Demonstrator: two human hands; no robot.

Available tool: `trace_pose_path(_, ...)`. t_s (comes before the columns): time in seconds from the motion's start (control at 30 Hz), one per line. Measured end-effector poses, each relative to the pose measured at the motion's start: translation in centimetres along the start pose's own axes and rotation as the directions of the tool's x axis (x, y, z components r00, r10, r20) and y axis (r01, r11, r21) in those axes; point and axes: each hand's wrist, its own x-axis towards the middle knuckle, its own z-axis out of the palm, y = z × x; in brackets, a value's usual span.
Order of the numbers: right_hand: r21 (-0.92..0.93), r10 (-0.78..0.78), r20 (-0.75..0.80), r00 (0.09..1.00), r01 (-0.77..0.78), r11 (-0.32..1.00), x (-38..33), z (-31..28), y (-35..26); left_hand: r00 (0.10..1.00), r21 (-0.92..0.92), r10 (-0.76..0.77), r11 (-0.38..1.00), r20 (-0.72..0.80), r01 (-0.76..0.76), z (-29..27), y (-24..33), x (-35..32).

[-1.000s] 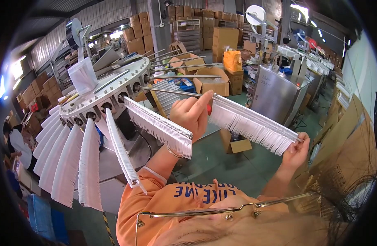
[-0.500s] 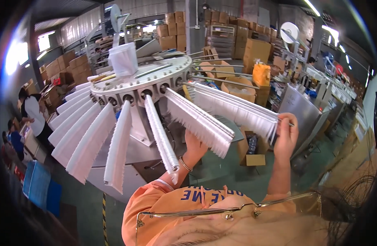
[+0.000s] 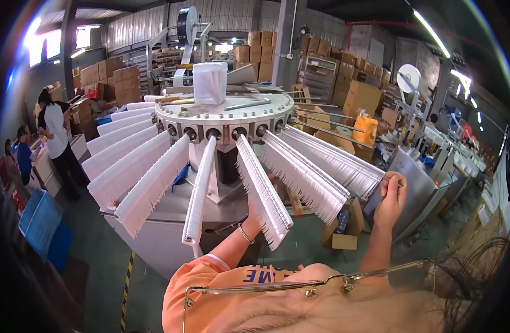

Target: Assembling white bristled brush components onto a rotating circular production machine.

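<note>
A round grey carousel (image 3: 227,114) carries several long white fringed brush strips that fan out from sockets in its rim. My right hand (image 3: 392,194) grips the outer end of the rightmost brush strip (image 3: 343,164), which runs back toward the carousel rim. My left hand (image 3: 254,213), with a bracelet on the wrist, reaches up behind the brush strip (image 3: 263,191) just left of the middle one (image 3: 305,177). Its fingers are hidden by the fringe. A white wrapped bundle (image 3: 210,82) stands on top of the carousel.
Two people (image 3: 54,139) stand at the far left beside blue crates (image 3: 41,222). A metal cabinet (image 3: 416,188) is close on my right, with small cardboard boxes (image 3: 343,233) on the green floor below it. Stacked cartons (image 3: 360,97) and an orange bag (image 3: 366,129) fill the back.
Both hands have carried the two brush strips from the open right side up to the carousel rim. My view has turned left, so the carousel is now centred.
</note>
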Motion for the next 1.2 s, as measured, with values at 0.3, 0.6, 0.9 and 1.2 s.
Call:
trace_pose_path(0.3, 0.035, -0.037, -0.080, 0.996, 0.040, 0.999, 0.1, 0.2, -0.5, 0.823, -0.870, -0.521, 0.271, 0.227, 0.412, -0.2, -4.1, 2.8)
trace_pose_path(0.6, -0.002, -0.031, -0.095, 0.995, 0.031, 1.000, 0.0, 1.0, 0.4, 0.922, -0.507, -0.345, 0.771, 0.175, 0.385, 1.2, -6.1, 5.0)
trace_pose_path(0.9, -0.001, -0.058, -0.064, 0.996, 0.058, 0.998, -0.1, 0.7, 0.2, 0.964, 0.029, -0.151, 0.989, 0.219, 0.148, 1.9, -7.7, 6.3)
trace_pose_path(1.2, -0.041, -0.040, -0.049, 0.998, 0.038, 0.998, -0.2, 1.2, 0.0, 0.951, 0.470, 0.016, 0.866, 0.309, -0.168, 1.9, -8.5, 6.2)
